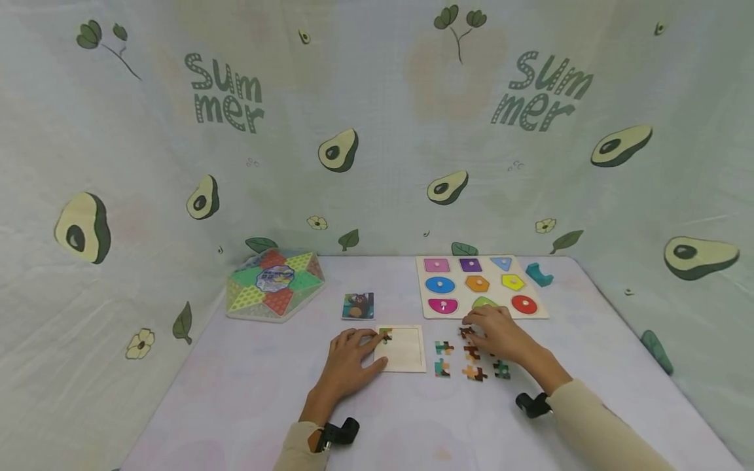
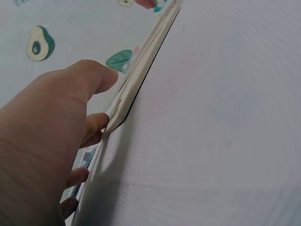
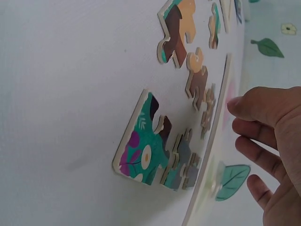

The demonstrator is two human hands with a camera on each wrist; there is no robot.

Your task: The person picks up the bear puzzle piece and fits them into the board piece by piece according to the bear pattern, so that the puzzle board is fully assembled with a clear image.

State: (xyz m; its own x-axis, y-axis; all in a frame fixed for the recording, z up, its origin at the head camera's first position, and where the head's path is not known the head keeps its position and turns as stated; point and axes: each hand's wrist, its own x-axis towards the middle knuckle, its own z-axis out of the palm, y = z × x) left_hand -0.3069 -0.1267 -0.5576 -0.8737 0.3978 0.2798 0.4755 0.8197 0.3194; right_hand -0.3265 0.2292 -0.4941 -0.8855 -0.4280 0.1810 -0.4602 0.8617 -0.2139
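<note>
My left hand [image 1: 350, 363] rests at the left side of a wooden puzzle tray [image 1: 406, 353], fingers near a jigsaw piece [image 1: 385, 334] in its top left corner. The left wrist view shows fingertips at the tray's edge [image 2: 136, 89]. To the right, my right hand [image 1: 501, 333] hovers over loose jigsaw pieces, fingers loosely bent. Its fingertips are close to a dark brown piece [image 1: 465, 331], partly covered by the hand. A green corner piece [image 3: 141, 150] and several others lie below it in the right wrist view, with nothing visible between finger and thumb.
A shape board [image 1: 486, 265] with coloured knobbed shapes stands behind the right hand, beside a teal curved block [image 1: 538, 275]. A bear picture card [image 1: 358, 305] lies behind the tray. At the back left is a hexagonal box [image 1: 273, 278].
</note>
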